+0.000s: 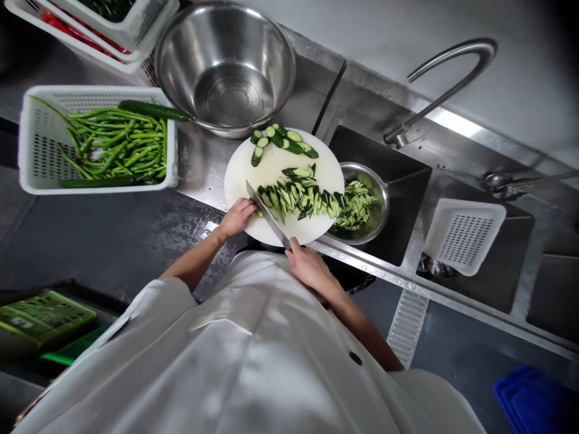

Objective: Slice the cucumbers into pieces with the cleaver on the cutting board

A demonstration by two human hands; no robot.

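Right hand at 5 o'clock on the cutting board, fingers closed round the handle of the knife; handle mostly hidden in the grip. Blade slants from this hand towards 11 o'clock, over the board's lower left.

Left hand at 8 o'clock, half open, fingers bent at the board's edge, fingertips just beside the blade near a pale green piece; cannot tell whether they grasp it.

Cucumber strips spread from the blade to 3 o'clock. Thicker cucumber slices lie at 12 o'clock.

Surroundings, taken from the board: steel bowl with more strips at 3 to 4 o'clock, partly under the board's edge; large steel basin at 11 o'clock on the bench; white basket of long green pods at 9 to 10 o'clock.
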